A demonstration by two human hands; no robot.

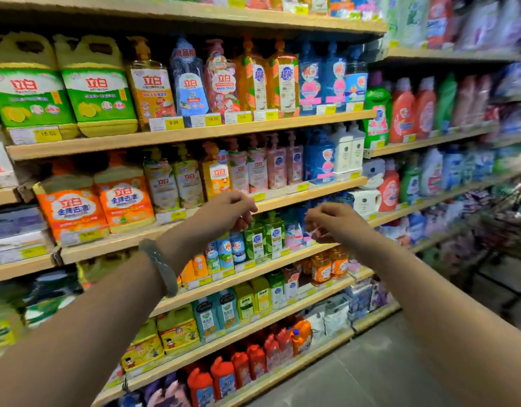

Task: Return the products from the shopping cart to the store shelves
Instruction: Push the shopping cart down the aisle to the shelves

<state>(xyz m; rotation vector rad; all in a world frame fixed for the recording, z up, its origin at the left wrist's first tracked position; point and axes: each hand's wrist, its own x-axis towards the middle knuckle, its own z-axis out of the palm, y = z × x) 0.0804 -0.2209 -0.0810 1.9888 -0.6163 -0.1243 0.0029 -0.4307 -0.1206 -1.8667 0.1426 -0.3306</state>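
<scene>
Head view: both arms stretched out toward the store shelves (191,133), neither hand clearly carrying a product. Left hand (228,208) sits in front of the third shelf edge, fingers curled down and close together, fingertips just by the tops of the green bottles (263,239) on the shelf below; cannot tell if they touch a cap. Right hand (331,220) is near it, a little lower, fingers bent in narrow; something small and pinkish shows under the fingers, too blurred to say what or whether it is held. Grey bangle (161,265) on the left wrist.

Products are on the shelves. Next to the green bottles stand blue-label bottles (231,249) to their left and a pale pink one (293,235) to their right. Shelf above the hands: big orange jugs (94,207) at left, then pump bottles (215,174), pink ones further right, blue and white at the end. Higher shelf: two yellow-and-green jugs (62,86), then orange, blue and pink pump bottles in a row. Yellow price tags (174,123) along the shelf edges, some readable: 9.90, 15.00. Lower shelves: orange jars (321,267), teal and green bottles, yellow jugs, red bottles (241,367) at the bottom. A second shelf bay at right carries red, green and blue detergent bottles (406,113), blurred. Wire frame (506,218) at far right edge, maybe the cart, too blurred to tell. Grey floor (371,365) bottom right.
</scene>
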